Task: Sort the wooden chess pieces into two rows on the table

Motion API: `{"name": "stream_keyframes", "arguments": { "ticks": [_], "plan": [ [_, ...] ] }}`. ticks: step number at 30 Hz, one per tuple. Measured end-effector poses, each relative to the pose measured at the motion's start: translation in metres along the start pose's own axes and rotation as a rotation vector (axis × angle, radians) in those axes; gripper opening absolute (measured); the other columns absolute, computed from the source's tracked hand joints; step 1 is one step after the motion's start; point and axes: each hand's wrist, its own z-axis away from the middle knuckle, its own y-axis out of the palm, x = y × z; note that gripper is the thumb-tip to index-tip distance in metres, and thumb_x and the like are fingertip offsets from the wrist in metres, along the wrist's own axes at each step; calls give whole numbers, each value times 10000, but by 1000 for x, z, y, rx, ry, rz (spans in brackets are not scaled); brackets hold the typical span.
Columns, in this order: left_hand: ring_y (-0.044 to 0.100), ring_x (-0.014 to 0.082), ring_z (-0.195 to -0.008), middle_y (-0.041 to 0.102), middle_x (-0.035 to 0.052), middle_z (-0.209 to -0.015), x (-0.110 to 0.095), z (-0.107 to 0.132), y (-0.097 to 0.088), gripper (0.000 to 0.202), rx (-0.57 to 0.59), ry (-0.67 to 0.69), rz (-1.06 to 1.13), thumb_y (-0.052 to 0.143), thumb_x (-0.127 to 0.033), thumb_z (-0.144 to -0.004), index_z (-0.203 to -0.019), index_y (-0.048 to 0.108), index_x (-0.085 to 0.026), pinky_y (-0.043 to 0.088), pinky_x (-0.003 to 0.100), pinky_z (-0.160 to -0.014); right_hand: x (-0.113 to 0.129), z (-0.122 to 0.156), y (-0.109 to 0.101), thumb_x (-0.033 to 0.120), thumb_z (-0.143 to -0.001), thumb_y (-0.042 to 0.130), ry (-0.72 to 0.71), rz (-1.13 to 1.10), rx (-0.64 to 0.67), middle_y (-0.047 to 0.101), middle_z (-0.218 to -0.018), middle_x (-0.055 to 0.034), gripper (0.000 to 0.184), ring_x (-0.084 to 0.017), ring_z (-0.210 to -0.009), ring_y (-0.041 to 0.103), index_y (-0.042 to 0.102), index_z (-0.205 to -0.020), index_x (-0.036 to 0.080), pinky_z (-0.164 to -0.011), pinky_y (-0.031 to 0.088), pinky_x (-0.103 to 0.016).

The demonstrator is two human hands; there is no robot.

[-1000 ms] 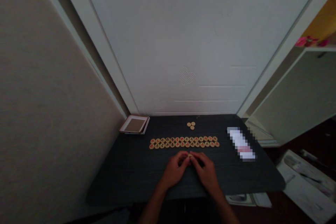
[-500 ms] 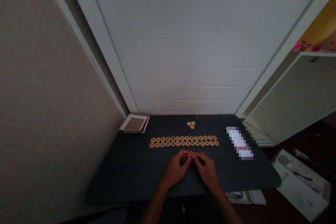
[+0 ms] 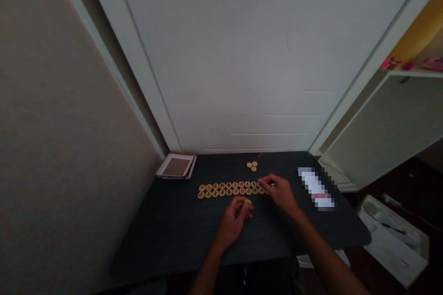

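Two rows of round wooden Chinese chess pieces [image 3: 221,192], marked in red and black, lie side by side across the middle of a dark table. My left hand [image 3: 234,217] is just in front of the rows, closed around a single Chinese chess piece [image 3: 248,202] between thumb and fingers. Over the right part of the rows is my right hand [image 3: 277,190], its fingers pinched together and covering some pieces. Whatever is at those fingertips is too small to make out. Behind the rows lie three more pieces [image 3: 254,169], grouped together with no marks visible.
A shallow box [image 3: 191,168] with a brown panel sits at the table's back left. On the right lies a blurred-out white object [image 3: 314,189]. A white panel [image 3: 221,55] rises behind the dark table [image 3: 155,235]. Boxes [image 3: 391,239] stand on the floor at right.
My right hand has left my left hand and moved up and right, over the rows. The left hand stays in front, still holding a piece. The view has shifted slightly.
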Motion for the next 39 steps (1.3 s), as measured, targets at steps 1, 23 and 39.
{"name": "stream_keyframes", "arguments": {
  "ticks": [1, 23, 39],
  "plan": [
    [694, 168, -732, 752, 67, -931, 1, 0, 0, 302, -1, -2, 7, 571, -461, -951, -1073, 591, -186, 547, 299, -727, -5, -14, -1, 426, -957, 573, -7, 14, 4, 764, -774, -27, 295, -184, -676, 708, 742, -856, 206, -646, 539, -270],
    [735, 207, -836, 777, 85, -957, 1, 2, -1, 306, -14, -35, 37, 671, -473, -879, -983, 623, -189, 562, 308, -758, -68, -102, 27, 145, -877, 609, -220, 180, 237, 778, -1069, -48, 244, -239, -999, 712, 773, -1032, 237, -940, 519, -376],
    [744, 225, -831, 766, 93, -1017, 1, 0, -1, 409, -55, -59, 36, 706, -518, -835, -1062, 711, -177, 581, 332, -783, -65, -100, 28, 197, -929, 582, -226, 116, 191, 736, -1059, -80, 233, -218, -1030, 653, 736, -1104, 202, -963, 500, -381]
  ]
}}
